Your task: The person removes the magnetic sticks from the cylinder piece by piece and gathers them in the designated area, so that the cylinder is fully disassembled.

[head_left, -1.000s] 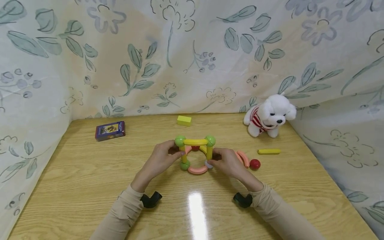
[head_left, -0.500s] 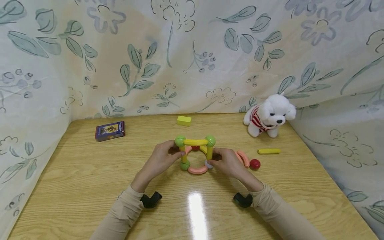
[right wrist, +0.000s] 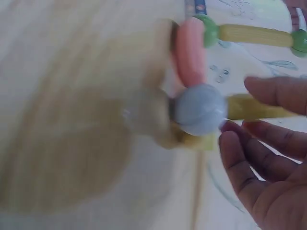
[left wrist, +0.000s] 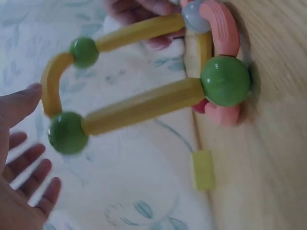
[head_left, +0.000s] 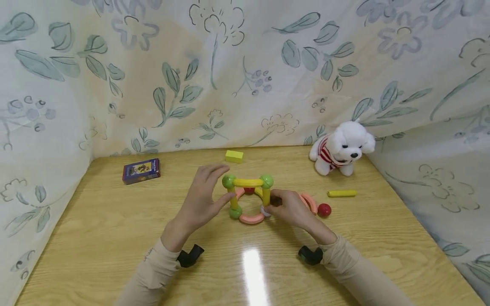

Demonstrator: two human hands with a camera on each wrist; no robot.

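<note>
One frame of rods and balls, standing well inside the edges of a wooden table, wider room leftward; left hand beside it, fingers spread; right hand at its right post, grip uncertain; yellow block behind.

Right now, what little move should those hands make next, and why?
Probably ease the left hand back from the ball-and-stick frame: it is spread open rather than gripping, while the right hand seems to hold the yellow upright opposite.
</note>
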